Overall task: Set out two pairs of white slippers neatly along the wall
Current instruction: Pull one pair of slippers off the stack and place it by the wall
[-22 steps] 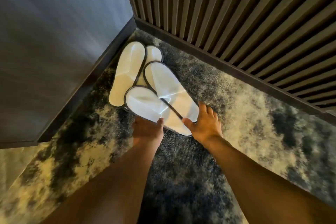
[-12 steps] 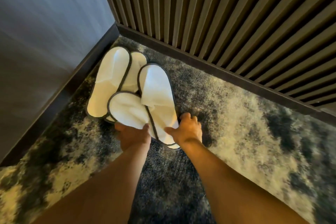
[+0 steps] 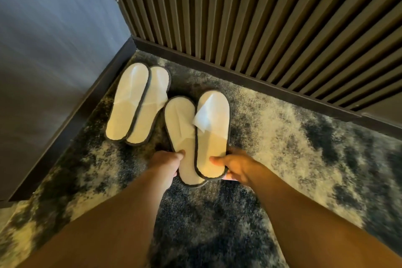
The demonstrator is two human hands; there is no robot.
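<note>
both hands grip the heel end of the second slipper pair (image 3: 196,135), left hand (image 3: 166,164) on the left slipper, right hand (image 3: 236,165) on the right one, long axis aimed at the slatted wall (image 3: 261,17), just beside the first pair (image 3: 137,104) in the corner.

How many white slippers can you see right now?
4. Two lie overlapped by the grey wall's skirting: one on top of another. The left hand holds the third; the right hand holds the fourth. None seem hidden.
</note>
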